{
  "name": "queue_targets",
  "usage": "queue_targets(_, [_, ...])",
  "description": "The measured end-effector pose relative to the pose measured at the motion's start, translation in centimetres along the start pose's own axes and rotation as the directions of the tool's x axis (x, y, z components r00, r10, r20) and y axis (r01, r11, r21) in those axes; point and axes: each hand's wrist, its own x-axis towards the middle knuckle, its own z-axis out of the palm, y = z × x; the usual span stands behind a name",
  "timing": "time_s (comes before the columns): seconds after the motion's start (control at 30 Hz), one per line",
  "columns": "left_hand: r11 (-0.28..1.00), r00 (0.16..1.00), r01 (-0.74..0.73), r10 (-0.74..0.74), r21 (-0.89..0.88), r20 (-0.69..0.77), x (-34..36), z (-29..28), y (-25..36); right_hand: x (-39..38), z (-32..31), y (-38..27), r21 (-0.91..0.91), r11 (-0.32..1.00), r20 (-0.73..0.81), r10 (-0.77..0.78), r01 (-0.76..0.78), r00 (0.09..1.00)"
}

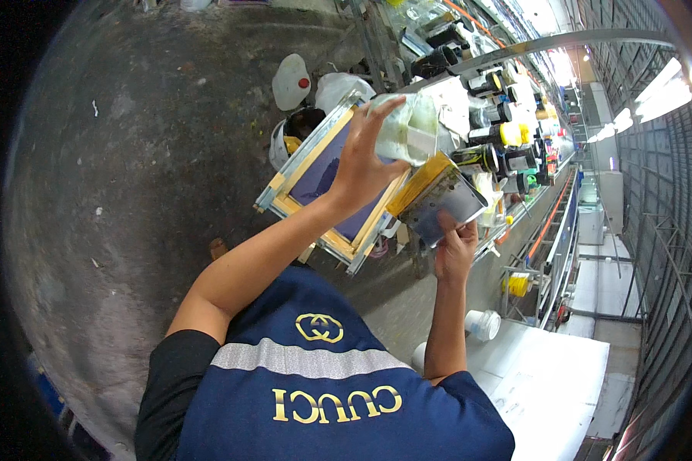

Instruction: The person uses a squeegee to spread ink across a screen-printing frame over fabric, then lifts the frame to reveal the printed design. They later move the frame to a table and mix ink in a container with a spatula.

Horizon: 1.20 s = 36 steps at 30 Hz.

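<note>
My left hand [355, 165] grips a translucent, greenish-white plastic container [411, 123], with the fingers along its far edge and the thumb on the near side. Pinched at its lower end by my right hand [457, 244] is a piece with a yellow band and a shiny grey face [442, 196]; its exact kind cannot be made out. The yellow end is tilted up beside the container's lower corner. Below my left hand and forearm lies a wooden-framed printing screen [288, 203] with purple mesh, partly hidden by them.
A long bench at the right carries many black and yellow tubs [507, 134]. A white jug [291, 81] with a red cap and a bucket [278, 146] stand on the floor beyond the screen. White buckets [482, 325] stand near a white panel [550, 376] at right.
</note>
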Motion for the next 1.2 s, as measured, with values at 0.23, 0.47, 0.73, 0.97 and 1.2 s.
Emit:
queue_targets(0.23, [0.954, 0.978, 0.14, -0.175, -0.267, -0.112, 3.5, -5.4, -1.7, 0.1, 0.8, 8.0, -0.459, 0.886, 0.236, 0.191, -0.064, 0.953])
queue_targets(0.47, [0.938, 0.946, 0.223, -0.273, -0.264, -0.172, 0.4, -13.9, -3.1, -1.7, 6.0, 23.1, -0.803, 0.48, 0.454, 0.11, 0.353, 0.884])
queue_targets(0.73, [0.9, 0.868, 0.352, -0.417, -0.258, -0.27, -4.0, -16.6, -2.7, -1.9, 8.3, 28.8, -0.765, 0.422, 0.554, 0.049, 0.486, 0.831])
queue_targets(0.97, [0.904, 0.863, 0.365, -0.418, -0.224, -0.283, -4.7, -17.4, -2.4, -1.3, 8.9, 28.7, -0.836, 0.433, 0.416, 0.103, 0.336, 0.903])
queue_targets(1.2, [0.891, 0.86, 0.391, -0.443, -0.231, -0.254, -5.1, -17.1, -2.7, -0.3, 10.4, 30.3, -0.829, 0.393, 0.433, 0.002, 0.397, 0.902])
